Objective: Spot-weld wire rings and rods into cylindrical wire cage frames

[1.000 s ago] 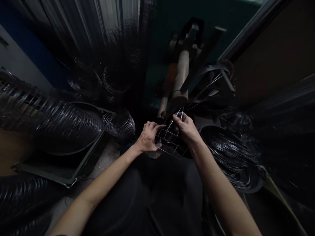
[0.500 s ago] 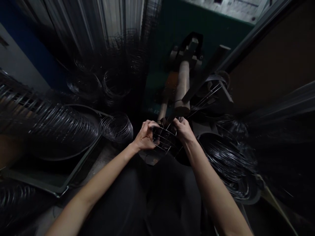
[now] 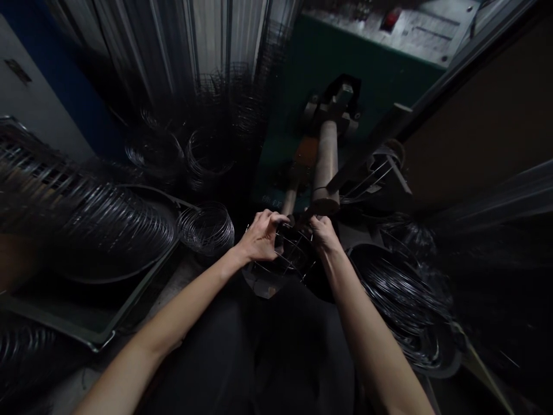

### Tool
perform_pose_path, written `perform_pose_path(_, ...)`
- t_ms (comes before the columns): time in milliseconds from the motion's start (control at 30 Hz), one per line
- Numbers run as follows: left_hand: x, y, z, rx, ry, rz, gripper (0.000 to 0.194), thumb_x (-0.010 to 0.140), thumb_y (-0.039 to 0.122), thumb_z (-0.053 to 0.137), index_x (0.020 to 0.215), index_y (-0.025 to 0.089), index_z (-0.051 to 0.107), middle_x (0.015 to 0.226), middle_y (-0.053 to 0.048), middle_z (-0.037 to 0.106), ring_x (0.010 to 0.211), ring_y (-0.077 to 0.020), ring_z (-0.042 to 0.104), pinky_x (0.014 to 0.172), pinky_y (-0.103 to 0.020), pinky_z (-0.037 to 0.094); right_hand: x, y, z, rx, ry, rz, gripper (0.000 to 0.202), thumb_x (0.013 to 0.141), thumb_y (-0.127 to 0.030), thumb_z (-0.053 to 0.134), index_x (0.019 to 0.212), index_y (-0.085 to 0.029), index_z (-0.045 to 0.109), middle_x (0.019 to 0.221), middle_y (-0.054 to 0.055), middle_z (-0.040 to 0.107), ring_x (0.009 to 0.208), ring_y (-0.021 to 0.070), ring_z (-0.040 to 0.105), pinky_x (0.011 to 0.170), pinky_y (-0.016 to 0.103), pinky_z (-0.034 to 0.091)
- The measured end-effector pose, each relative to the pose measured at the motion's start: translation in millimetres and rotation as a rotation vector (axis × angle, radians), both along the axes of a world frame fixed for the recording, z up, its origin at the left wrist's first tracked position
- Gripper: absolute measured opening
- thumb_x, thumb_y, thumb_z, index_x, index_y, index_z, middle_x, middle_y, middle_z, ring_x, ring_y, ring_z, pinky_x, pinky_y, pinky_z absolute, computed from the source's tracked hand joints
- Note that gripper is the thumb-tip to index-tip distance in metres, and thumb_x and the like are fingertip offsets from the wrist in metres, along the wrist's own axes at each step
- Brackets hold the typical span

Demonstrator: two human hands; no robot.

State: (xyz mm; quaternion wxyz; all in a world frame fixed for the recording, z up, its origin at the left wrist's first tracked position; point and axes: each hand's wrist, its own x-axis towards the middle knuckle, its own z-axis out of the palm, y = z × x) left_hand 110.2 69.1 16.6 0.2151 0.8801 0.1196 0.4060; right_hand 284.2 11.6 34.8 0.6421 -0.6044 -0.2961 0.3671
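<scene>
Both my hands are at a round wire frame (image 3: 294, 253) with crossing thin rods, just below the metal arms of a green machine (image 3: 371, 63). My left hand (image 3: 262, 235) is closed on the frame's left side, thumb towards the lower arm's tip (image 3: 290, 202). On the far right side, my right hand (image 3: 323, 232) pinches the frame's rim; its fingertips are partly hidden. The thick upper cylinder (image 3: 327, 167) ends right above my right hand. Dim light hides where the frame meets the machine's tips.
A tub of wire rings (image 3: 397, 300) stands at the right. Left of my hands is a bundle of wire rings (image 3: 206, 227). Farther left, a long stack of wire rings (image 3: 108, 219) lies over a green tray (image 3: 103, 334). More wire coils (image 3: 203, 153) stand behind.
The view has tilted up slightly, so more of the machine's top shows. The wire frame has turned or tilted between my hands, which both still grip it.
</scene>
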Motion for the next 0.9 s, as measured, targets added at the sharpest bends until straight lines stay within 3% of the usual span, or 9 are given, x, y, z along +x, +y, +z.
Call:
perform_pose_path(167, -1.3, 2.3, -1.2, 0.011, 0.007, -0.007, 0.06, 0.059, 0.013, 0.059, 0.113, 0.021, 0.035, 0.098, -0.005, 0.052, 0.091, -0.0221, 0.048, 0.085, -0.04, 0.043, -6.3, -2.1, 1.6, -0.039, 0.026, -0.014, 0.046, 0.059, -0.053, 0.076, 0.07, -0.023, 0.043, 0.038, -0.011, 0.035, 0.031, 0.0047, 0.028, 0.031, 0.019, 0.021)
perform_pose_path(367, -3.4, 3.7, -13.6, -0.063, -0.056, -0.035, 0.064, 0.062, 0.013, 0.06, 0.119, 0.021, 0.032, 0.099, -0.005, 0.049, 0.092, -0.0205, 0.051, 0.084, -0.04, 0.046, -6.8, -7.5, 14.3, -0.025, 0.192, -0.289, 0.035, 0.072, -0.045, 0.068, 0.071, -0.021, 0.043, 0.048, -0.01, 0.044, 0.034, 0.0022, 0.031, 0.034, 0.015, 0.03)
perform_pose_path(600, -11.3, 4.5, -42.0, -0.223, -0.093, -0.001, 0.069, 0.063, 0.018, 0.062, 0.123, 0.021, 0.028, 0.106, -0.008, 0.044, 0.096, -0.021, 0.052, 0.084, -0.041, 0.048, -10.6, -11.8, 23.2, -0.006, 0.222, -0.07, 0.039, 0.057, -0.035, 0.079, 0.067, -0.019, 0.044, 0.051, -0.009, 0.043, 0.036, 0.0006, 0.03, 0.031, 0.013, 0.019)
perform_pose_path(900, -10.0, 13.4, -37.4, -0.253, -0.084, -0.007, 0.071, 0.062, 0.017, 0.061, 0.125, 0.021, 0.027, 0.105, -0.007, 0.044, 0.099, -0.0218, 0.052, 0.089, -0.043, 0.045, -15.3, -2.1, 15.8, 0.045, 0.131, -0.074, 0.046, 0.053, -0.042, 0.082, 0.065, -0.02, 0.043, 0.048, -0.009, 0.042, 0.037, 0.0022, 0.034, 0.033, 0.015, 0.027)
